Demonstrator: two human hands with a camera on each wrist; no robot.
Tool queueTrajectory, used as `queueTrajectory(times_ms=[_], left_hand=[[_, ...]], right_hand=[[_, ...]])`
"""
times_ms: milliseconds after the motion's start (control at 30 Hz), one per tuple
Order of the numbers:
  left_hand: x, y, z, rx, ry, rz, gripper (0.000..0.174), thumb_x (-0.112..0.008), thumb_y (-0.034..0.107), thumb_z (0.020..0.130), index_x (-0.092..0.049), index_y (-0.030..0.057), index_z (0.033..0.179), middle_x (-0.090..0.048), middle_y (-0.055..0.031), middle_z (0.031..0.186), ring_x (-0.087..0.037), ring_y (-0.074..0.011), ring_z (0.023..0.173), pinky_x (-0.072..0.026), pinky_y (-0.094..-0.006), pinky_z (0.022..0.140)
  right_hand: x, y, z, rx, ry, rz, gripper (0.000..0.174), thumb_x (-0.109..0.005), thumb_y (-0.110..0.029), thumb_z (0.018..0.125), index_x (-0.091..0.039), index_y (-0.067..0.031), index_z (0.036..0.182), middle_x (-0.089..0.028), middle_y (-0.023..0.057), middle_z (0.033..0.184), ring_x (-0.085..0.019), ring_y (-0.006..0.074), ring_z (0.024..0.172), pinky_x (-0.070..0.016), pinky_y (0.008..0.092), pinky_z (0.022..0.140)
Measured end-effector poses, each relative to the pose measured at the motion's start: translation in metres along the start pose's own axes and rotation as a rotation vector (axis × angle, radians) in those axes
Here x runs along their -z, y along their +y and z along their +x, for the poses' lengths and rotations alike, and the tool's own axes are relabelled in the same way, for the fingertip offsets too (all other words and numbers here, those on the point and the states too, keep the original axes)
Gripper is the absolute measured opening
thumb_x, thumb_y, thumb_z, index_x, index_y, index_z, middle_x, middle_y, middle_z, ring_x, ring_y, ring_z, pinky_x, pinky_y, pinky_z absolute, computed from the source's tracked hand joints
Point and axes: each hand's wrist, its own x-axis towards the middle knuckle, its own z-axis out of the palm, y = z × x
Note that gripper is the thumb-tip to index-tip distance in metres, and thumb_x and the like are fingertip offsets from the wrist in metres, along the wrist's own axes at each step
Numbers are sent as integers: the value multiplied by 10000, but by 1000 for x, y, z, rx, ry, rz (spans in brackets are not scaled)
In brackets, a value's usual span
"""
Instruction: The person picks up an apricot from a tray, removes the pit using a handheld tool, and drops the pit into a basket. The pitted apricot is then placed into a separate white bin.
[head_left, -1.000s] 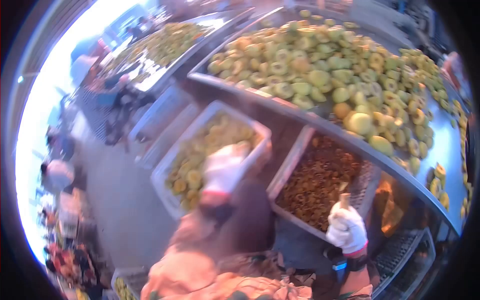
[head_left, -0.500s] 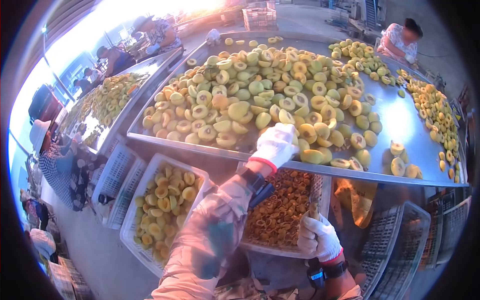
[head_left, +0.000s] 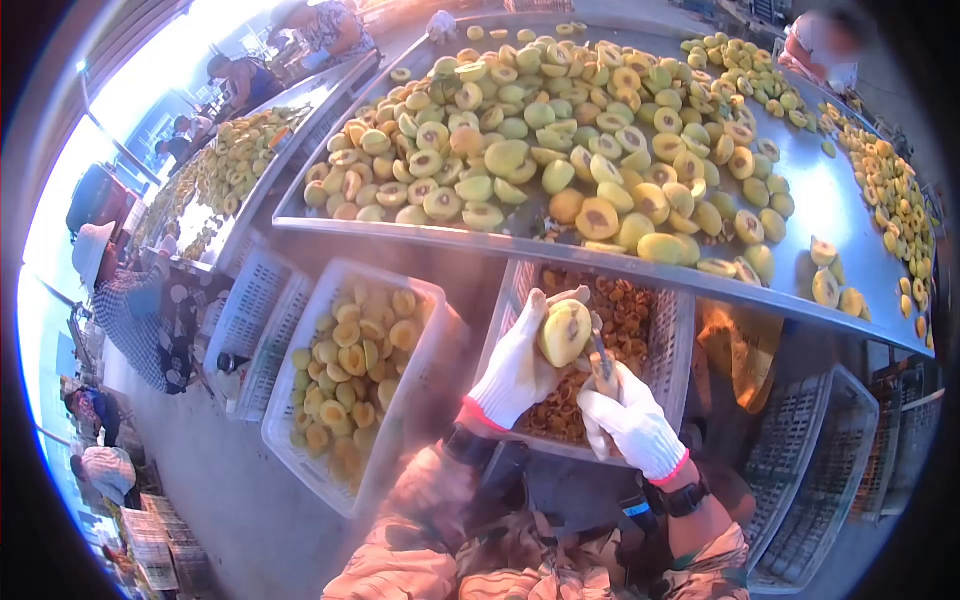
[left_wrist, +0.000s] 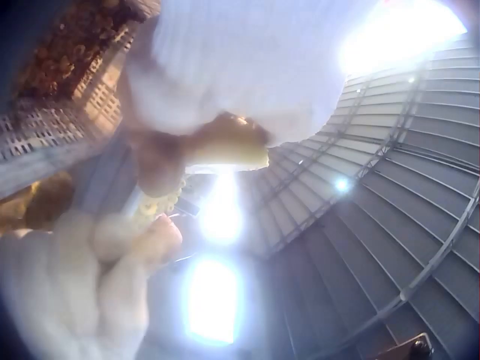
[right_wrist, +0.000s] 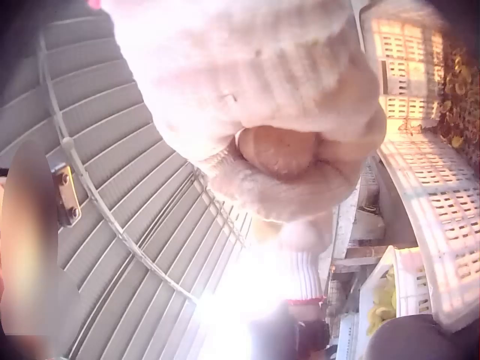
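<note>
My gloved left hand [head_left: 512, 368] holds a yellow-green peach half [head_left: 566, 332] between thumb and fingers, its cut face toward my right hand. The gloved right hand [head_left: 636, 420] grips a small pitting tool with a wooden handle [head_left: 604, 372], its metal tip right at the fruit's edge. In the right wrist view, the rounded handle end [right_wrist: 277, 150] shows within the curled fingers. Both hands are above a crate [head_left: 677, 385] of brown pits [head_left: 628, 300]. The left wrist view shows part of the fruit [left_wrist: 229, 150] under the left glove.
A metal table [head_left: 800, 215] heaped with peach halves [head_left: 600, 130] stands ahead, its raised edge beyond the hands. To the left is a white crate [head_left: 278, 440] of fruit halves [head_left: 345, 370]. Empty crates [head_left: 800, 490] stand at right. Other people [head_left: 140, 320] sit far left.
The left hand went from the fruit crate to the heap on the table, then came back with a peach half. The right hand has raised the tool to meet it.
</note>
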Motion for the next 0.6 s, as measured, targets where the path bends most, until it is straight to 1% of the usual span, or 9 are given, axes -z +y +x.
queueTrajectory(times_ms=[33, 167, 267, 367, 467, 567, 600], left_hand=[[3, -5, 0, -12, 25, 14, 610, -402, 539, 1003, -489, 55, 1364, -619, -161, 1157, -616, -261, 1017, -533, -431, 846], [-6, -12, -7, -17, 109, 147, 566, -415, 498, 1017, -528, 34, 1320, -639, -130, 1116, -615, -207, 990, -529, -384, 852], [-7, -18, -5, -138, 112, 314, 550, -414, 458, 1031, -532, -8, 1298, -638, -125, 1105, -613, -189, 960, -527, -326, 837], [-3, -18, -5, -211, 106, 547, 535, -416, 427, 1040, -540, -39, 1270, -652, -115, 1063, -622, -184, 919, -525, -287, 785], [2, -13, -5, -169, 110, 586, 523, -438, 414, 1035, -566, -54, 1230, -671, -102, 993, -634, -179, 890, -522, -290, 748], [-5, -7, -3, -1, 195, 360, 495, -465, 395, 1027, -591, -52, 1198, -685, -98, 933, -643, -175, 867, -516, -291, 716], [-5, -7, -2, 15, 209, 380, 494, -462, 397, 1027, -599, -50, 1186, -686, -97, 929, -643, -171, 865, -515, -288, 715]], right_hand=[[-3, 0, 1, -6, 28, -67, 197, -599, -179, 927, -485, -56, 1031, -516, 9, 643, -480, 103, 469, -408, 263, 432], [-1, 8, 5, -37, 61, -105, 219, -594, -204, 932, -482, -48, 1036, -537, 20, 648, -499, 102, 469, -426, 265, 436], [0, 4, 4, -55, 69, -125, 220, -584, -206, 933, -480, -42, 1036, -543, 30, 645, -508, 111, 463, -433, 271, 437], [3, 5, 4, -92, 71, -178, 227, -575, -216, 931, -478, -37, 1031, -551, 37, 646, -517, 122, 457, -442, 283, 443], [5, 5, 4, -104, 76, -360, 261, -562, -233, 929, -477, -19, 1053, -575, 59, 660, -548, 136, 468, -453, 298, 451], [-2, 1, 1, -131, 91, -495, 334, -550, -282, 924, -479, -2, 1091, -616, 115, 689, -619, 197, 517, -503, 351, 520], [-4, 5, 2, -130, 123, -535, 362, -550, -301, 923, -476, -1, 1112, -631, 143, 725, -643, 238, 574, -516, 381, 563]])
